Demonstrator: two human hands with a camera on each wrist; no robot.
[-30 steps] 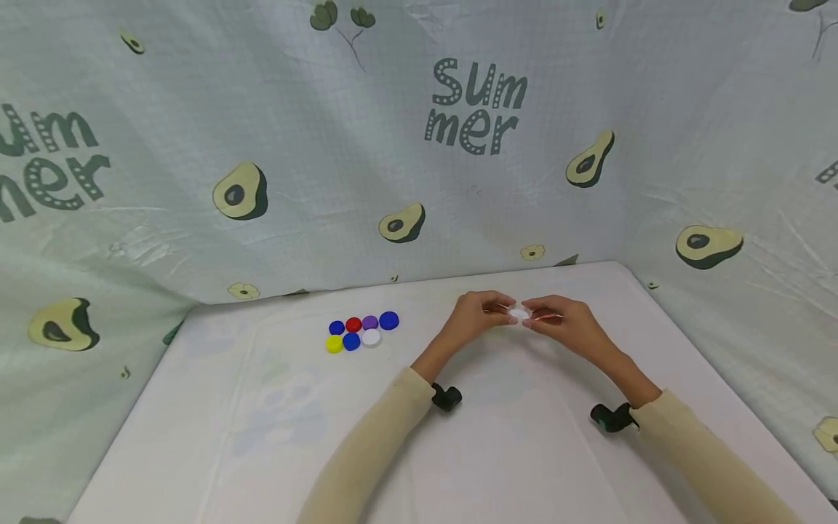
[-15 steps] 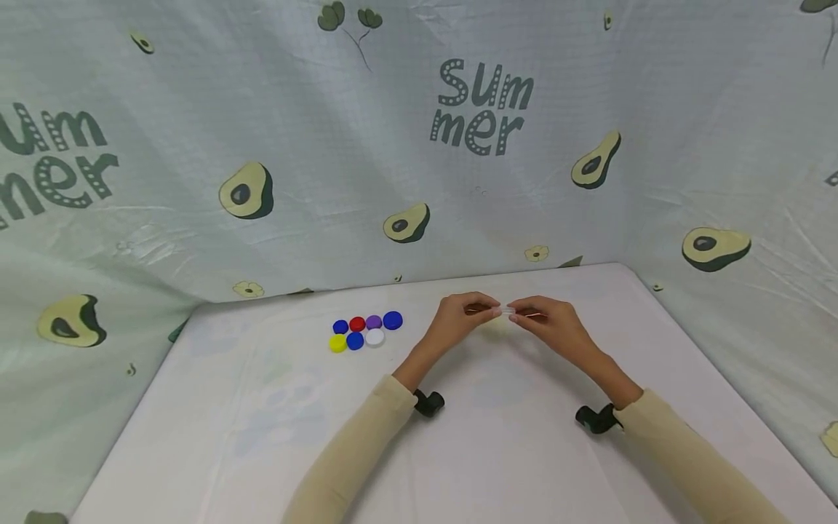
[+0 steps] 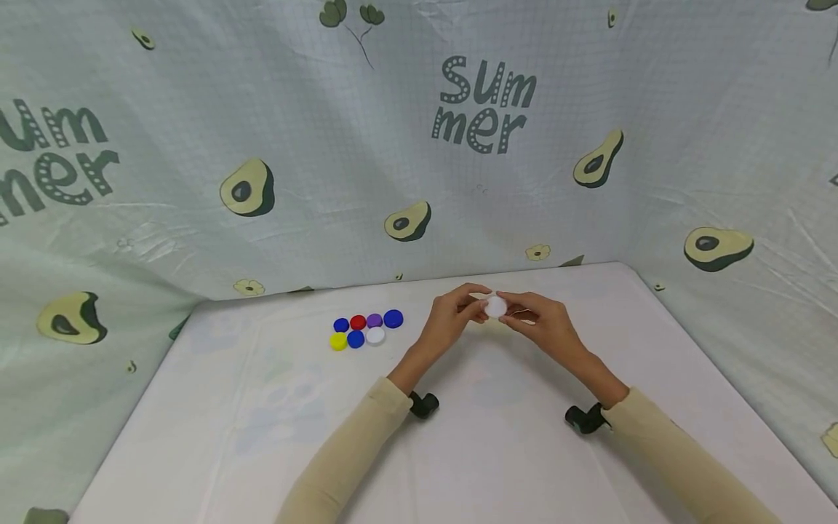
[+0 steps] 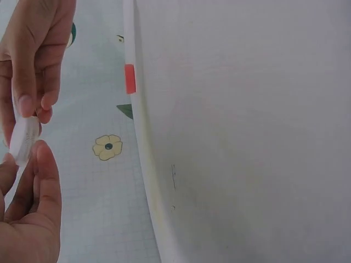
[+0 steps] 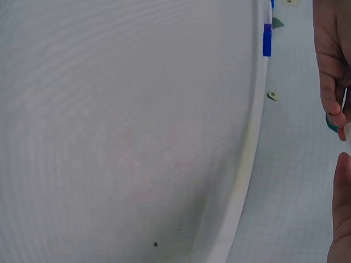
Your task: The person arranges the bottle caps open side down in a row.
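Observation:
Fingertips of both hands hold a white bottle cap (image 3: 495,306) between them, above the far part of the white table. The left hand (image 3: 452,313) pinches its left side and the right hand (image 3: 538,317) its right side. In the head view the cap's round flat face shows. From the left wrist it appears nearly edge-on, its ridged rim (image 4: 26,139) visible between the right hand above and the left hand (image 4: 33,213) below. The right wrist view catches only parts of the hands, with a sliver of cap at the border.
Left of the hands, several caps lie in two rows: blue (image 3: 393,319), purple (image 3: 374,320), red (image 3: 358,322), yellow (image 3: 338,341) and white (image 3: 375,335). A small red piece (image 4: 130,79) shows at the table edge. A printed cloth (image 3: 314,240) hangs behind.
The cap has turned in the fingers: first its ringed face showed, then its edge, now its flat round face. Both hands have shifted slightly left with it. The other caps have stayed put.

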